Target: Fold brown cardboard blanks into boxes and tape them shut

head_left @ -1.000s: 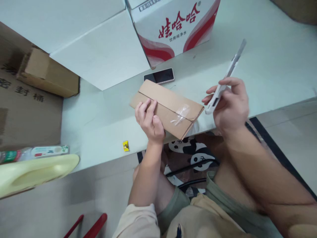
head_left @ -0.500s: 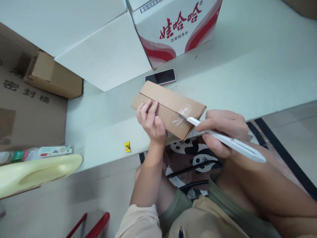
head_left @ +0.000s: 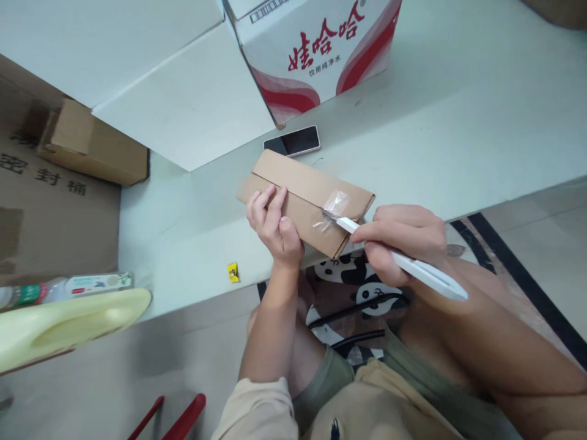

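Note:
A flat brown cardboard box (head_left: 302,211) is tilted over the front edge of the pale table, with clear tape (head_left: 336,201) across its seam near the right end. My left hand (head_left: 276,226) grips the box's lower left side, fingers bent over its top face. In my right hand (head_left: 403,238) is a white utility knife (head_left: 428,275), held along its handle. The knife's blade touches the seam at the tape. Behind the box lies a phone (head_left: 293,142), partly covered by the box's corner.
A white and red carton (head_left: 321,61) and a large white box (head_left: 188,104) stand at the back. Cardboard boxes (head_left: 98,143), a bottle (head_left: 32,293) and a pale yellow object (head_left: 92,318) are at left. A small yellow packet (head_left: 233,272) lies near the front edge.
The view has shifted slightly, so most things appear a little further left. My right hand and the knife have moved slightly left relative to the box, the blade still at the taped seam.

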A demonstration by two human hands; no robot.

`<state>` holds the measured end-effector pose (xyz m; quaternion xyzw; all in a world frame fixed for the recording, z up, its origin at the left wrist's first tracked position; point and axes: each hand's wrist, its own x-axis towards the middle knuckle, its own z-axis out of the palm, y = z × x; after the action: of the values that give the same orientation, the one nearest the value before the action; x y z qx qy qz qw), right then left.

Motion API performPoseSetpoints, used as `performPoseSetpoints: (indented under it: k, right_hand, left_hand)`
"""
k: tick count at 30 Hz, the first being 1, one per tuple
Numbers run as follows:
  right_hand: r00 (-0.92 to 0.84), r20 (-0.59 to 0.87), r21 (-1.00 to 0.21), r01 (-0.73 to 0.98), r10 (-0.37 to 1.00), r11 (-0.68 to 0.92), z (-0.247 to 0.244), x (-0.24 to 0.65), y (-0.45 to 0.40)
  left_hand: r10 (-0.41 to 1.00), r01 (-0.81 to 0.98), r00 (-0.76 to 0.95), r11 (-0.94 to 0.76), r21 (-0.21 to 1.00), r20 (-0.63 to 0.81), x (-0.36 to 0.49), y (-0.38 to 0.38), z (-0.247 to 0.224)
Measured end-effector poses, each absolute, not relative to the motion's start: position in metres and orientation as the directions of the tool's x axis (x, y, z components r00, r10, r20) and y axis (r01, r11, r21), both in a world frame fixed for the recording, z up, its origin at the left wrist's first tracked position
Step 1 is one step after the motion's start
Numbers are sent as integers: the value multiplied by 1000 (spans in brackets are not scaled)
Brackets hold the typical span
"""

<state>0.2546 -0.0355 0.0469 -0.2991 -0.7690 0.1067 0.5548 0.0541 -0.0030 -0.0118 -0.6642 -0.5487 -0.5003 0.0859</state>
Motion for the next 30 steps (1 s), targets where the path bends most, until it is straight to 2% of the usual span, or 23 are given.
performPoseSetpoints:
  k: [6,11,15,19,27,30]
  right_hand:
    - [-160,783,-511,385,601,768,40,247,-36]
    - [-62,794,-523,436,605,732,35,242,-41]
    - [0,797,-541,445,604,714,38,244,-46]
    - [-12,785,-566,390,619,726,36,244,-43]
    - [-38,847,-479,378,530,792,40,253,-42]
    - [-32,843,-495,344,537,798,38,256,-41]
  left_hand:
    - [655,802,-120,-379,462,746,54,-3,-11]
    - [650,774,-114,-417,477,752,55,-2,-11]
    - [661,790,-130,-382,480,739,56,-1,-12]
    - [658,767,-140,-401,501,740,55,0,-12]
    - [638,717,-142,-461,523,757,55,4,-11]
    - [639,724,-138,-456,517,757,54,5,-11]
